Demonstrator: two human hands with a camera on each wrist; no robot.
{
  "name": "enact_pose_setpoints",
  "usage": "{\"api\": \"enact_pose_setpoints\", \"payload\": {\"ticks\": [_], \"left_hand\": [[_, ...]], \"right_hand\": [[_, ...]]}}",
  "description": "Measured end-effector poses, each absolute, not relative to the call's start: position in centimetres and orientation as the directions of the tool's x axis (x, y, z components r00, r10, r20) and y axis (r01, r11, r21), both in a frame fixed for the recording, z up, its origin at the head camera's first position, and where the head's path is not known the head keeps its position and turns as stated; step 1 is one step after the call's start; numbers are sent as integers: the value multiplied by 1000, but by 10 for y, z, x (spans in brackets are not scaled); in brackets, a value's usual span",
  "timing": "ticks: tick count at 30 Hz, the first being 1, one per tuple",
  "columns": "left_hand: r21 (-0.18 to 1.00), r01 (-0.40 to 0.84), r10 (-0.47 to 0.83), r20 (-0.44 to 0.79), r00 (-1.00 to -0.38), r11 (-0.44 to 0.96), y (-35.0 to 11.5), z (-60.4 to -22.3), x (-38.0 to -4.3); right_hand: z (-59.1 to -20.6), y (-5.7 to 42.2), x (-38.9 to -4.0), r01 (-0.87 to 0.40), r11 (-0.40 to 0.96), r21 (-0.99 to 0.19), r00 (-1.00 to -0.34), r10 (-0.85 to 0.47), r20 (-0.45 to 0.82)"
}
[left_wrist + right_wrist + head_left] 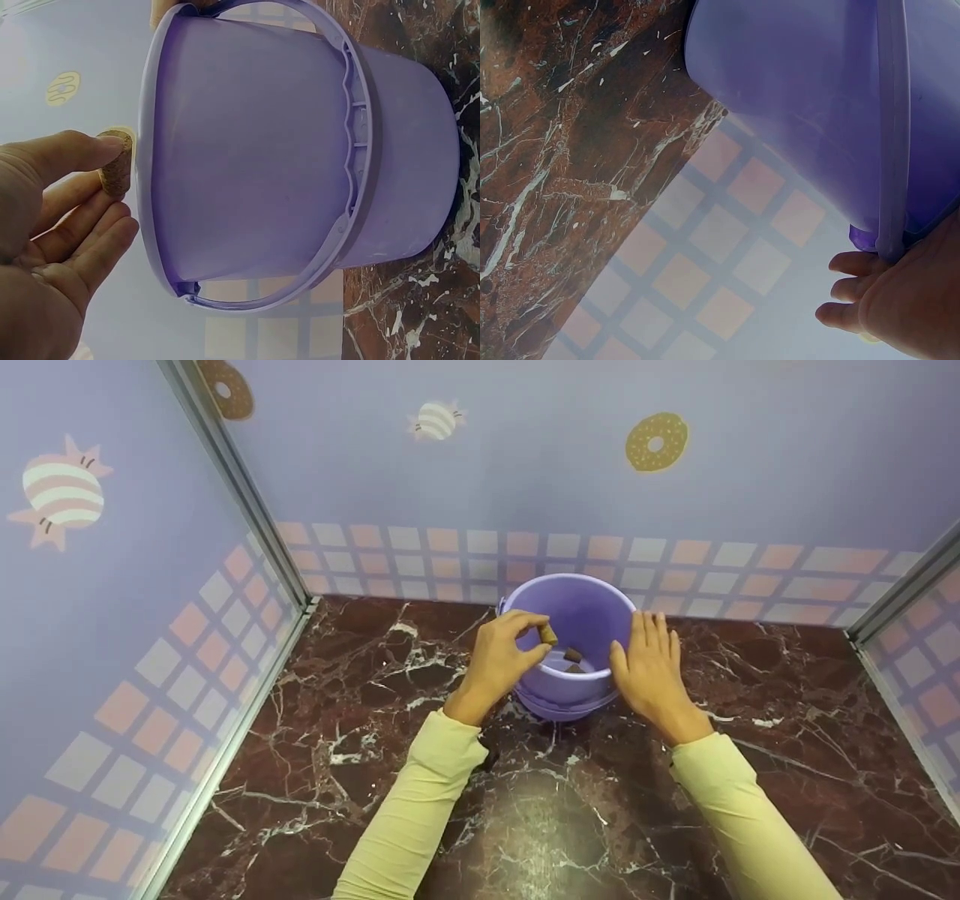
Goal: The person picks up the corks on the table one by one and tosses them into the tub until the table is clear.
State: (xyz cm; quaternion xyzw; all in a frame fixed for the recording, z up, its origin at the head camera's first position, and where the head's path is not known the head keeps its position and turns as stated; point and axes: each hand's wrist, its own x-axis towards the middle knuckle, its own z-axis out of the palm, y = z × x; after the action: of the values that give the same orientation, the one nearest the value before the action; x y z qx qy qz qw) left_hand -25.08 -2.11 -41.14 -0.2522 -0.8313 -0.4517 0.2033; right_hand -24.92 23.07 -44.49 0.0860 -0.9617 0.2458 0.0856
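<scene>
A purple bucket [566,690] stands upright on the marble surface, its handle [358,142] hanging down along the near side. My left hand [501,652] pinches a cork [116,165] between thumb and fingers at the bucket's left rim. Inside, two brown pieces, probably corks [573,655], lie on the bottom. My right hand [654,671] rests against the right rim with its fingers straight. In the right wrist view the fingers [851,289] show beside the handle's joint.
Dark red marble with white veins [360,780] lies under the bucket. A lilac back wall [525,457] with sweets and checks stands close behind it. A left panel [135,585] and a right panel [930,660] flank the surface, edged with metal strips.
</scene>
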Motion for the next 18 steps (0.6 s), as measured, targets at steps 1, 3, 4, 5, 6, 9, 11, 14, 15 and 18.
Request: {"api": "enact_pose_setpoints", "payload": {"ticks": [1,3,4,5,6,9,11,14,15,18], "left_hand": [[650,600,238,562,-793,466,-21,-411,-251],[653,594,241,552,-798,470,-21,-411,-252],[653,590,242,548,-801,474,-21,-411,-252],[654,587,243,543,-804,477,-21,-410,-252],[655,584,245,540,-805,479,-21,-410,-253],[654,577,247,530,-811,490,-20,-409,-253],[654,571,248,523,-815,497,-20,-409,-254],[648,572,251,524,-814,502,-20,-408,-255],[646,574,252,526,-813,503,-20,-408,-256],[641,578,252,532,-809,505,-20,-408,-256]], "right_hand": [[-445,231,-249,-207,864,-458,-971,-124,205],[-445,231,-249,-206,864,-459,-971,-124,202],[-445,231,-249,-206,865,-459,-972,-124,202],[-445,231,-249,-205,865,-459,-972,-124,201],[-445,231,-249,-204,865,-459,-972,-124,199],[-445,231,-248,-203,865,-458,-972,-123,198],[-445,231,-248,-204,865,-459,-972,-123,199],[-445,231,-248,-205,863,-461,-972,-125,199],[-445,231,-248,-205,863,-462,-972,-125,199],[-446,231,-248,-206,861,-464,-972,-126,198]]}}
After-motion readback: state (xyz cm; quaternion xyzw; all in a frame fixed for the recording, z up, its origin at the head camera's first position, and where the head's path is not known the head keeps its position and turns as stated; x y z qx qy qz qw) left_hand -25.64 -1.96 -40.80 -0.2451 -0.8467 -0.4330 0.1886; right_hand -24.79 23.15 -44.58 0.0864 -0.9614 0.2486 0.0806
